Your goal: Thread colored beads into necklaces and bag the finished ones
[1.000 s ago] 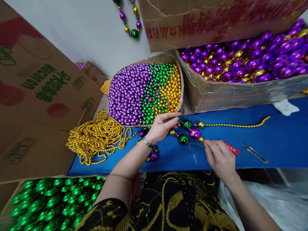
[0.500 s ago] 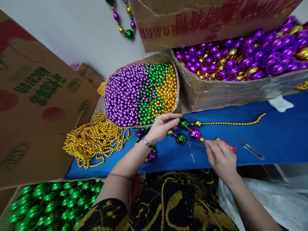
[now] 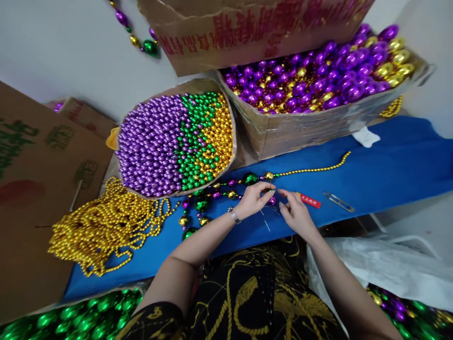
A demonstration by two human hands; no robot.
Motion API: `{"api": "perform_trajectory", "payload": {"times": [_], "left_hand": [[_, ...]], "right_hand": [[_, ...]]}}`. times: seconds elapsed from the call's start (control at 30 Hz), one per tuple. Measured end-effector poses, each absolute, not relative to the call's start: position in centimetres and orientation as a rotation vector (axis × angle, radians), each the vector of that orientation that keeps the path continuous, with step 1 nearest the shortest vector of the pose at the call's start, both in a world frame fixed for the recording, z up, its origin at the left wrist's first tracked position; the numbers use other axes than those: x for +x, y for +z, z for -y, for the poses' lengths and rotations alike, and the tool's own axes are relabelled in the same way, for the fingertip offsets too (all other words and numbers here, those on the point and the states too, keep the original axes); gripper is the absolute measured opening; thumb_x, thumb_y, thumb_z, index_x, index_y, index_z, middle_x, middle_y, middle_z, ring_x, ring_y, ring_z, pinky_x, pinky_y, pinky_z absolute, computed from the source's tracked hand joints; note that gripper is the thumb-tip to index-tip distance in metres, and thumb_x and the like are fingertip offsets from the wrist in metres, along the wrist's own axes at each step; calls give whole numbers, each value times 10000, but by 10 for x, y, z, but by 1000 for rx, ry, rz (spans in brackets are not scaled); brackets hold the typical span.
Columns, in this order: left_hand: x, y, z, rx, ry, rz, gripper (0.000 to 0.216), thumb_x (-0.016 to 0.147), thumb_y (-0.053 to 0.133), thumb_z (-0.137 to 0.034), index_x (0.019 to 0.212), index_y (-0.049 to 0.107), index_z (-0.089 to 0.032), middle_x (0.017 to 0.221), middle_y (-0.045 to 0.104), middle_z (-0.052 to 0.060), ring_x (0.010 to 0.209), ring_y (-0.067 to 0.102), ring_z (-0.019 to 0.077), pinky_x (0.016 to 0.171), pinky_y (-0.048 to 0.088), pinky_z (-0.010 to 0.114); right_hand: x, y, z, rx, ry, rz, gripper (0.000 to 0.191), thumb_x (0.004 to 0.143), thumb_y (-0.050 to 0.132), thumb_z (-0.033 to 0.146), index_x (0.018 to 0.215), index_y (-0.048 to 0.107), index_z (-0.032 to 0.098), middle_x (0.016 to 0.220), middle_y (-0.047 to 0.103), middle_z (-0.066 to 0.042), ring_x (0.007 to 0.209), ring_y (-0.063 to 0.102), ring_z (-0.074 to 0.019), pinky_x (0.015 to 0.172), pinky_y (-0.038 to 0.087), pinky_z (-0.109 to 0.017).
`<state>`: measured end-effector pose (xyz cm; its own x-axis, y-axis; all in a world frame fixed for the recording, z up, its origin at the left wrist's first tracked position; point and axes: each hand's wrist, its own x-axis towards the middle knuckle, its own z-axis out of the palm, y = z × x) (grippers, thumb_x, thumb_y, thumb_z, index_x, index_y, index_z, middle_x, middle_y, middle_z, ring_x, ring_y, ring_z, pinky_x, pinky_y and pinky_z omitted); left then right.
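My left hand (image 3: 254, 200) and my right hand (image 3: 296, 213) meet over the blue cloth (image 3: 389, 170), fingertips pinched together on a bead necklace (image 3: 249, 179) of green, gold and purple balls. A purple bead shows just under the left fingers. The necklace runs on to the right as a thin string of small gold beads (image 3: 314, 169). A fine thread lies on the cloth below the hands.
A round tray (image 3: 177, 141) holds purple, green and gold beads. Behind it, a cardboard box (image 3: 311, 118) is full of large purple and gold beads. A heap of gold bead strings (image 3: 102, 226) lies left. A red packet (image 3: 309, 200) and small snips (image 3: 338, 201) lie right. Green beads (image 3: 81, 318) fill a box below.
My hands have come together near the necklace's middle; the left moved down from the tray's edge, the right up and left. The camera view has swung right.
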<state>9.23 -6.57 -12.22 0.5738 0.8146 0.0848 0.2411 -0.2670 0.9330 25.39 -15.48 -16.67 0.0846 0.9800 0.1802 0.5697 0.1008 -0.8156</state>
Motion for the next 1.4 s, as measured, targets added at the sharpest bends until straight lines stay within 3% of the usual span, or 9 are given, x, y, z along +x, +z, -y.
{"api": "perform_trajectory", "payload": {"times": [0.13, 0.3, 0.6, 0.8, 0.93, 1.03, 1.13, 1.27, 1.4], "left_hand": [[105, -117, 66, 2041, 671, -776, 173, 883, 566, -235, 984, 692, -174, 988, 715, 92, 905, 662, 199, 826, 488, 318], [123, -118, 62, 2037, 686, -800, 102, 851, 575, -219, 859, 668, -178, 841, 674, 53, 777, 610, 171, 751, 463, 294], [134, -127, 50, 1812, 543, -781, 231, 896, 549, -371, 823, 628, -166, 718, 627, 6, 638, 553, 115, 626, 413, 232], [126, -119, 40, 1838, 443, -710, 221, 852, 605, -351, 753, 662, -161, 745, 660, 23, 699, 563, 137, 674, 420, 247], [123, -111, 39, 1427, 456, -641, 245, 799, 697, -386, 774, 682, -143, 862, 697, 60, 827, 619, 161, 770, 458, 267], [124, -99, 41, 1225, 517, -625, 230, 776, 741, -370, 779, 688, -146, 903, 705, 69, 932, 640, 182, 867, 462, 292], [126, -83, 44, 1184, 521, -623, 229, 797, 736, -375, 790, 679, -153, 771, 686, 44, 863, 646, 174, 844, 472, 293], [125, -56, 47, 1239, 555, -584, 229, 822, 720, -382, 808, 668, -159, 745, 682, 39, 770, 636, 155, 778, 494, 290], [121, -31, 47, 1294, 630, -629, 215, 836, 712, -365, 836, 668, -154, 738, 683, 37, 716, 633, 136, 755, 514, 284]], "right_hand": [[266, -138, 146, -1572, 469, 1587, 347, 944, 534, 346, 1256, 592, 206, 1056, 637, -72, 690, 626, -121, 717, 563, -294], [270, -117, 126, -1533, 322, 1518, 224, 952, 525, 371, 931, 685, 216, 912, 658, -57, 862, 641, -166, 814, 530, -307], [363, -119, 89, -1512, 423, 698, 323, 861, 591, 507, 773, 501, 210, 591, 480, 64, 458, 407, -69, 427, 345, -204], [498, -126, 98, -2066, 244, 309, 326, 941, 343, 376, 877, 532, 119, 594, 492, 34, 406, 373, -41, 441, 312, -258], [541, -127, 123, -2304, 183, 381, 421, 886, 470, 408, 842, 637, 25, 698, 614, -110, 526, 515, -95, 538, 362, -318], [543, -133, 128, -2412, 82, 520, 448, 824, 627, 408, 1074, 675, 39, 1087, 629, -237, 820, 633, -203, 678, 415, -340], [533, -140, 112, -2573, -27, 1063, 448, 922, 518, 371, 1312, 584, 160, 1290, 542, -211, 979, 620, -254, 718, 430, -332], [523, -148, 72, -2581, 9, 1746, 400, 969, 400, 267, 1327, 578, 269, 1272, 580, -120, 1011, 596, -234, 682, 408, -292], [525, -155, 46, -2523, 66, 1912, 386, 957, 405, 222, 1279, 618, 233, 1230, 610, -126, 980, 585, -227, 660, 383, -294]]}}
